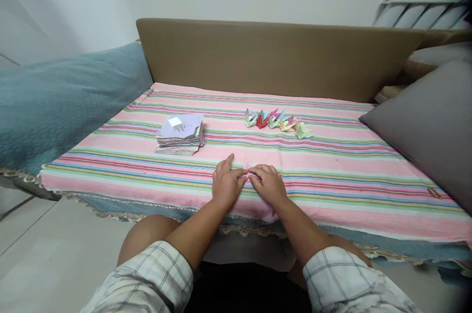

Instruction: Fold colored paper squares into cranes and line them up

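Note:
My left hand [225, 182] and my right hand [269, 182] rest side by side on the striped cloth [332, 175], fingertips meeting over a small pink paper piece [247, 167]. Both hands press and pinch that paper, which is mostly hidden under the fingers. Farther back lies a row of several folded paper cranes [278, 122] in mixed colours. To the left sits a stack of square papers [180, 134] with a small white charger plug [176, 123] on top.
A teal blanket [66, 101] covers the sofa's left side. A grey cushion [431, 128] leans at the right. The tan backrest [276, 57] runs along the back. My knees in plaid shorts [155, 278] are below the seat edge.

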### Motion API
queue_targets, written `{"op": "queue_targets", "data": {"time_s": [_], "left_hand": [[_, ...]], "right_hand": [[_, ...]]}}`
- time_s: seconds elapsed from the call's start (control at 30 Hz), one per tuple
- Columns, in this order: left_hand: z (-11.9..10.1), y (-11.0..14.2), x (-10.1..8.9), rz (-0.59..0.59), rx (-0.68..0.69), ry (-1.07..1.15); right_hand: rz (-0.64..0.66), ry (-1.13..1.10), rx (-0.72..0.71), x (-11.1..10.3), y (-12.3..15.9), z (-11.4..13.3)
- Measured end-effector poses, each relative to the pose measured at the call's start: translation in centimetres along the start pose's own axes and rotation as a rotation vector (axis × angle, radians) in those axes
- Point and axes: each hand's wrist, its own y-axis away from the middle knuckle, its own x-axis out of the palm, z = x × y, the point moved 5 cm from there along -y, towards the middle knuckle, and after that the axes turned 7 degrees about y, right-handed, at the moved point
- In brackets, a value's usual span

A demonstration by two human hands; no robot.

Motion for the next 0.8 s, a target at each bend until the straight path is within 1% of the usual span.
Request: {"op": "queue_targets", "data": {"time_s": [0.23, 0.33, 0.47, 0.6, 0.7, 0.8], "left_hand": [[0.25, -0.38, 0.27, 0.072, -0.046, -0.055], [0.33, -0.56, 0.17, 0.077, -0.054, -0.049], [0.46, -0.69, 0.11, 0.074, -0.060, -0.057], [0.73, -0.83, 0.45, 0.113, -0.079, -0.051], [0.81, -0.95, 0.46, 0.118, -0.081, 0.004], [0.63, -0.99, 0.09, 0.087, -0.055, 0.102]], "right_hand": [[0.021, 0.068, -0.009, 0.04, -0.08, 0.28], [0.023, 0.062, -0.008, 0.10, -0.09, 0.21], [-0.001, 0.050, 0.039, 0.14, -0.11, -0.13], [0.033, 0.060, 0.069, 0.25, -0.17, -0.20], [0.043, 0.011, 0.070, 0.12, -0.23, -0.20], [0.018, -0.106, 0.045, -0.18, -0.30, -0.22]]}}
